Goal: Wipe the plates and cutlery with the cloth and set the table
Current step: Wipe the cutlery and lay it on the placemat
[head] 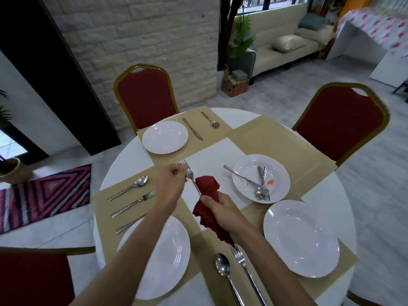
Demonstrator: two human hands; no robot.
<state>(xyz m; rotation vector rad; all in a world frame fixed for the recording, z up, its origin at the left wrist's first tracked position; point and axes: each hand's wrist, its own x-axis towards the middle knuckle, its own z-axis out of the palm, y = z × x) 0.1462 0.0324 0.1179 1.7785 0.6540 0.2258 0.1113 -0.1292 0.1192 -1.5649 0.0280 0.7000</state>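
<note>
Head view. Pinching a fork (195, 185) just below its tines with the left hand (172, 182), tines pointing up and away. Gripping a bunched red cloth (207, 184) in the right hand (223, 209), curled tight round both the cloth and the lower end of the fork handle, above the middle of the round white table (324, 195).

Judged mid-wipe on this fork, with the cutlery step partly done. Calls next for drawing the handle out through the cloth, then laying the fork down at a setting that lacks one. Most likely the far placemat (176, 160), beside the far knife (192, 129) and far spoon (210, 121) by the far plate (165, 137).

Left to wipe, by the look: soiled cutlery (261, 186) heaped on the dirty plate (280, 173), marked with an orange smear (270, 182). Already laid: left cutlery row (134, 203) beyond the near-left plate (159, 257); near spoon (223, 268) and near fork (242, 261) beside the near-right plate (301, 238).
</note>
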